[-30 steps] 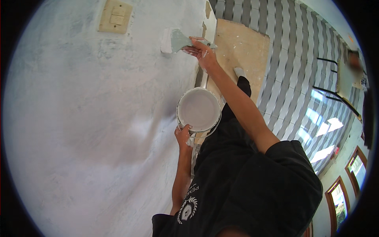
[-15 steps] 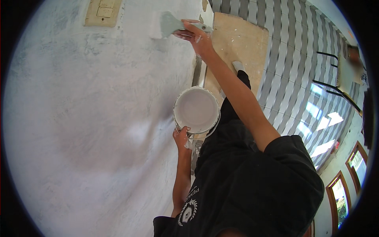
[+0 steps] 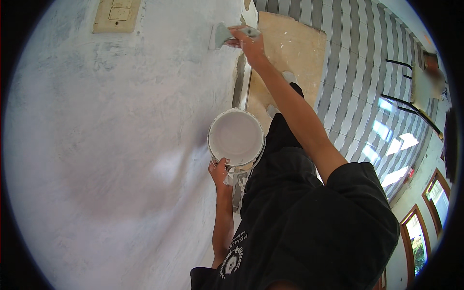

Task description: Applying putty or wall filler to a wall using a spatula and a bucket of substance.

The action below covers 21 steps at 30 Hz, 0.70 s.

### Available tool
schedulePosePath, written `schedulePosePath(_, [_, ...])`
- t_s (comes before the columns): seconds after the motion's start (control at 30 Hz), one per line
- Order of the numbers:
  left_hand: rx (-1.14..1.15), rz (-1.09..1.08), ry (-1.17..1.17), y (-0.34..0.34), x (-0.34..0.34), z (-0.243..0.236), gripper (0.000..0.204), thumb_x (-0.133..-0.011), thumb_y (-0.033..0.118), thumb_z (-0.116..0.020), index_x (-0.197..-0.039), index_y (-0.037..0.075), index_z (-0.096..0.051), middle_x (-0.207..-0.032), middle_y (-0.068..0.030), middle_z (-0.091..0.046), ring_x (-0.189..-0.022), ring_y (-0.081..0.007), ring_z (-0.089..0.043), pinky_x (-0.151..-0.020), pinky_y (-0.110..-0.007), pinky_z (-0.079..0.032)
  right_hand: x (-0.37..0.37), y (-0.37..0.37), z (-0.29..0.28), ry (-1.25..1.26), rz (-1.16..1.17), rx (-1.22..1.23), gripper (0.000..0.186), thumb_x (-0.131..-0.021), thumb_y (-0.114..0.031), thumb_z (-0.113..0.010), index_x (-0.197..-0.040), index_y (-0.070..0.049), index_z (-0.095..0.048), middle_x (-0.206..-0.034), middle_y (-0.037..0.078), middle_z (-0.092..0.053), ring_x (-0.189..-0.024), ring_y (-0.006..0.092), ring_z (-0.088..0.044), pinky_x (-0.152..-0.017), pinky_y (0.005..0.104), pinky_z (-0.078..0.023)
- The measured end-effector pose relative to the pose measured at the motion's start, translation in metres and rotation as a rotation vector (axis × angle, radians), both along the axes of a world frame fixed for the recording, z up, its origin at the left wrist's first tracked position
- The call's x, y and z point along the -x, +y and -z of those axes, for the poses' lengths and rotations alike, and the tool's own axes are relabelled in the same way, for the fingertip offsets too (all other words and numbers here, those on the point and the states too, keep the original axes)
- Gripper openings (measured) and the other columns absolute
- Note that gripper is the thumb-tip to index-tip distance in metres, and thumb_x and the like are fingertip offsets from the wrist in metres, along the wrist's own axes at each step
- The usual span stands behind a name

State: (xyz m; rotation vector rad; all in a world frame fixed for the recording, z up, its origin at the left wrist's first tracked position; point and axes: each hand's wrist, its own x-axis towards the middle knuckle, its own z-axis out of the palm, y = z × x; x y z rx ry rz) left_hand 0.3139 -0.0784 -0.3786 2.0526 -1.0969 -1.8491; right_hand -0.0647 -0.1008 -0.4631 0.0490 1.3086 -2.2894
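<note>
My right hand is closed round the handle of a putty knife. The knife's wide, pale grey-green blade lies against the whitish wall, close to its edge. Lower down, my left hand grips the near rim of a round white bucket, thumb over the lip. Whitish paste coats the inside of the bucket, and its wire handle hangs down at the near right side. White smears mark both hands.
A beige switch plate is set in the wall at upper left. Along the wall's edge, a board lies on the striped tile floor, with my feet over it. Black-legged furniture stands at far right, beyond which are wood-framed windows.
The putty knife has slid right along the wall toward its edge, and my right hand has shifted right with it. The bucket stays in my left hand, slightly lower and left in view.
</note>
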Motion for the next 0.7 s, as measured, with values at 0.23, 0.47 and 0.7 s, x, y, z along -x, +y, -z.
schedulePosePath(0.23, [0.030, 0.007, 0.030, 0.001, -0.012, 0.012, 0.022, -0.067, 0.001, -0.062, -0.085, 0.009, -0.051, -0.078, -0.0030, -0.056, -0.070, -0.0159, -0.056, -0.065, -0.030, -0.046, 0.010, -0.025, -0.108, 0.147, -0.006, -0.065, 0.017, -0.082, -0.008, -0.063, -0.095, 0.003, -0.067, -0.086, 0.011, -0.067, -0.067, 0.0172, -0.065, -0.066, 0.0299, -0.057])
schedulePosePath(0.47, [0.047, 0.011, 0.036, 0.002, -0.011, 0.009, 0.020, -0.071, 0.002, -0.059, -0.090, 0.006, -0.056, -0.079, -0.0052, -0.061, -0.072, -0.0169, -0.059, -0.066, -0.031, -0.048, 0.031, -0.003, -0.143, 0.065, -0.163, 0.107, 0.022, -0.089, -0.015, -0.061, -0.106, -0.001, -0.061, -0.088, 0.009, -0.067, -0.078, 0.0200, -0.068, -0.073, 0.0324, -0.056])
schedulePosePath(0.7, [0.057, 0.063, 0.013, 0.001, -0.013, 0.010, 0.021, -0.071, 0.001, -0.059, -0.092, 0.004, -0.057, -0.078, -0.0051, -0.061, -0.071, -0.0170, -0.060, -0.068, -0.029, -0.048, 0.007, -0.001, -0.034, 0.046, -0.137, 0.447, 0.023, -0.089, -0.012, -0.059, -0.110, -0.001, -0.058, -0.102, 0.013, -0.064, -0.095, 0.0309, -0.066, -0.090, 0.0440, -0.051])
